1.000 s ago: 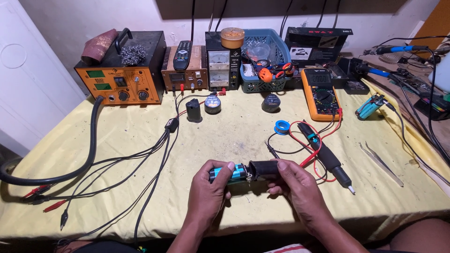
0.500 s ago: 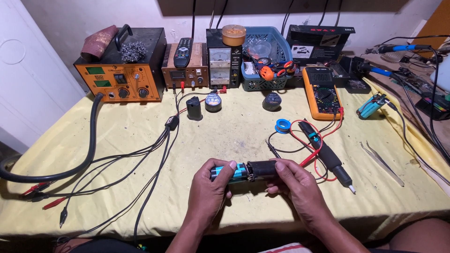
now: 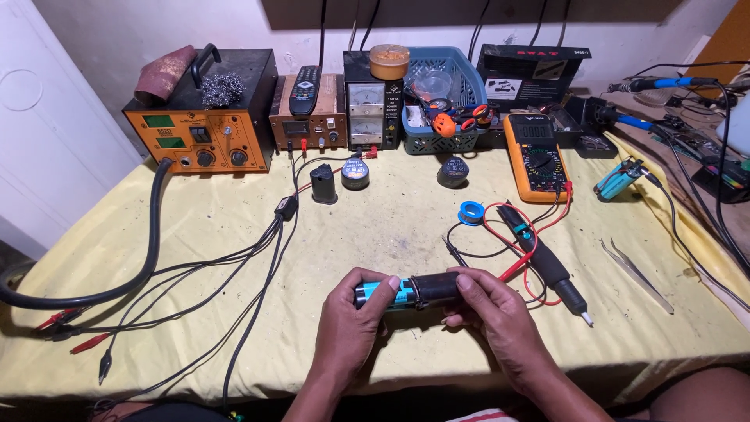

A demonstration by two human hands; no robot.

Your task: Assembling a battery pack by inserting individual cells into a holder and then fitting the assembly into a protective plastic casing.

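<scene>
Blue battery cell (image 3: 383,293), lying crosswise at 6 o'clock of the yellow-covered counter (image 3: 391,227), just above the cloth, its right end sitting inside a black sleeve (image 3: 437,289). Being gripped from both ends: left hand (image 3: 351,324) closing around the blue part, thumb lying over the top; right hand (image 3: 492,316) closing around the sleeve, thumb pressing on its upper side, fingers curling underneath.

Comparing with half a second and a second back: hardly anything shifting. Both hands keeping the same hold, cell and sleeve staying level at the same spot, about the same length of blue showing between the thumbs. Judging from that, sleeve and cell sitting no deeper together than before, the work holding at the same stage.

Lying near, at 3 o'clock from the right hand: a black soldering iron (image 3: 547,266) with red and black leads looping around it, not being touched. Further out at 3 o'clock, tweezers (image 3: 637,273). At 1 o'clock, an orange multimeter (image 3: 539,156) and a small blue tape roll (image 3: 470,212). Standing along the back edge from 10 to 12 o'clock: an orange soldering station (image 3: 207,137), a power supply (image 3: 367,117), a blue basket (image 3: 449,117). Trailing at 9 o'clock, cables ending in crocodile clips (image 3: 78,340).
</scene>
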